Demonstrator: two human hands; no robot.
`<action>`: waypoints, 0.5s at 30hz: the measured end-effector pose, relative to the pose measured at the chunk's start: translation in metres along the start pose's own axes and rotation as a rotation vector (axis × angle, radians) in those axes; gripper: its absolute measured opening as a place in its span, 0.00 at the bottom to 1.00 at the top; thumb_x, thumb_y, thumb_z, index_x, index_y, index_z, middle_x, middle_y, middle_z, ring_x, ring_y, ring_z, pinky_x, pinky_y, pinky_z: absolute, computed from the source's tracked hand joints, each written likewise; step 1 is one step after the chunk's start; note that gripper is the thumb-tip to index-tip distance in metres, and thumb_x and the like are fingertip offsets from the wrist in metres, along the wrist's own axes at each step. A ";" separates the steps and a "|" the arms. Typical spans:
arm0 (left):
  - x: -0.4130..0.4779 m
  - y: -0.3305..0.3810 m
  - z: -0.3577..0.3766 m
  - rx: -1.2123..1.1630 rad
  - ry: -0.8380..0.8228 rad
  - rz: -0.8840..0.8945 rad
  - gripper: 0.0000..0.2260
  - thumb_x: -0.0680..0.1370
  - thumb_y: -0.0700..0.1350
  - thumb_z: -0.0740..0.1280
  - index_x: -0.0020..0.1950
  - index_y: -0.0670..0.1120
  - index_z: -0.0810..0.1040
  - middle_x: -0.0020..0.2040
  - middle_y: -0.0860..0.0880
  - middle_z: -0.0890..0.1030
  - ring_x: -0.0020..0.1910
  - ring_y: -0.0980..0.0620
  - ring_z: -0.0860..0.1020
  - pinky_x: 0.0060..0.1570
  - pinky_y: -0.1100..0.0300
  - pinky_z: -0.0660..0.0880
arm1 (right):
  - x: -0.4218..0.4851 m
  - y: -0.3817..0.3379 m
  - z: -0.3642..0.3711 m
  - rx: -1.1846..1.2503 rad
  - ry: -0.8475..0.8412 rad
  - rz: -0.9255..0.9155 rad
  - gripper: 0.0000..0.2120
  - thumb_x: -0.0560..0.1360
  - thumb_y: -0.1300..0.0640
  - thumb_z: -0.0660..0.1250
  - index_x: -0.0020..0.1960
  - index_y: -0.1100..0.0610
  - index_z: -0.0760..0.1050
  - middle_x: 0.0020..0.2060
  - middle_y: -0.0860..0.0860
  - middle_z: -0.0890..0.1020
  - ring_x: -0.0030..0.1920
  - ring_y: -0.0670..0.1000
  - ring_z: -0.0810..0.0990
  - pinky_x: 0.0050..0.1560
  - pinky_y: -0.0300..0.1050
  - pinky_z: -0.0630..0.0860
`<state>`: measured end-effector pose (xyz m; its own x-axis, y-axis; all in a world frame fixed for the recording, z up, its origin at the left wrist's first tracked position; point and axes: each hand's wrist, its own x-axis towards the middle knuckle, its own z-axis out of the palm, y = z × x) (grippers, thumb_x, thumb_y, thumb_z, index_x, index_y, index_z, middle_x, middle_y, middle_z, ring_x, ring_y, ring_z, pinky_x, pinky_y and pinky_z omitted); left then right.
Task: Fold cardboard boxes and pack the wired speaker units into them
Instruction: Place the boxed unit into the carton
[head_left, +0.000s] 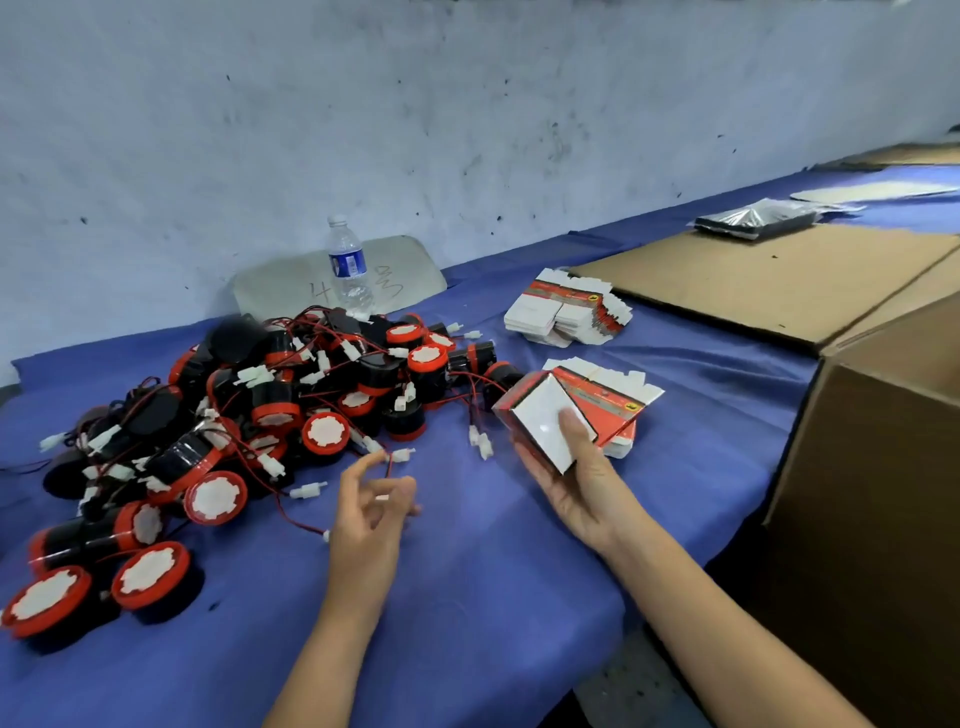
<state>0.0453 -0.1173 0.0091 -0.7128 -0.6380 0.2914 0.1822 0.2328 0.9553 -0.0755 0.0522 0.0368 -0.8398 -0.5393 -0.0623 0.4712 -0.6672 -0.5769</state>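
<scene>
Head view is showing a blue-covered counter (467, 597) running along a scuffed pale wall (467, 104). At the left, a tangled heap of speaker units (249, 415), black bodies with red rims and white faces, is lying on the cloth, their red and black wires and white plugs spilling toward the middle. Behind the heap a clear water bottle (349, 267) is standing upright in front of a grey card (410, 265) that is leaning on the wall. Just right of the heap, the left hand (371, 512) is hovering over the cloth with its fingers loosely curled. A thin red wire (389, 467) is running down past the fingertips, and blur is making it impossible to tell whether the grip is closed on that wire or merely beside it. Further right, the right hand (576, 483) is holding a folded box (540, 421) above the counter, its grip clamped on it with the thumb pressing the white face and the fingers curling round the lower side. Just behind and right of that box, a near stack of flat boxes (623, 400) is lying on the cloth, and a far stack of flat boxes (566, 312) is sitting nearer the wall. Beyond these a brown cardboard sheet (753, 275) is lying flat, with a wrapped packet (753, 218) resting at its far edge. At the far right, a large brown carton (857, 493) is filling the edge of the view.
</scene>
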 end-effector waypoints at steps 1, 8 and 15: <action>0.001 -0.001 0.001 -0.015 -0.001 0.005 0.14 0.73 0.58 0.71 0.56 0.62 0.73 0.43 0.49 0.82 0.38 0.54 0.81 0.45 0.53 0.76 | -0.002 -0.006 0.000 0.055 0.017 0.001 0.18 0.70 0.51 0.68 0.58 0.55 0.77 0.50 0.53 0.85 0.49 0.52 0.85 0.46 0.47 0.82; 0.002 -0.006 0.004 -0.036 -0.033 0.029 0.08 0.77 0.53 0.60 0.56 0.59 0.73 0.40 0.49 0.83 0.34 0.54 0.80 0.42 0.56 0.74 | -0.027 -0.098 0.035 0.573 -0.100 -0.262 0.36 0.62 0.50 0.74 0.67 0.60 0.71 0.52 0.56 0.81 0.50 0.53 0.81 0.45 0.41 0.78; 0.002 -0.007 0.003 -0.006 -0.035 0.022 0.08 0.82 0.46 0.58 0.56 0.57 0.74 0.40 0.46 0.83 0.35 0.52 0.80 0.41 0.60 0.76 | -0.044 -0.176 0.027 0.895 -0.064 -0.602 0.22 0.71 0.48 0.73 0.59 0.59 0.75 0.47 0.61 0.80 0.47 0.58 0.82 0.47 0.47 0.81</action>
<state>0.0403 -0.1175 0.0033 -0.7316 -0.6068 0.3107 0.2024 0.2418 0.9490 -0.1144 0.1795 0.1637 -0.9959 -0.0062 0.0904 0.0338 -0.9510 0.3075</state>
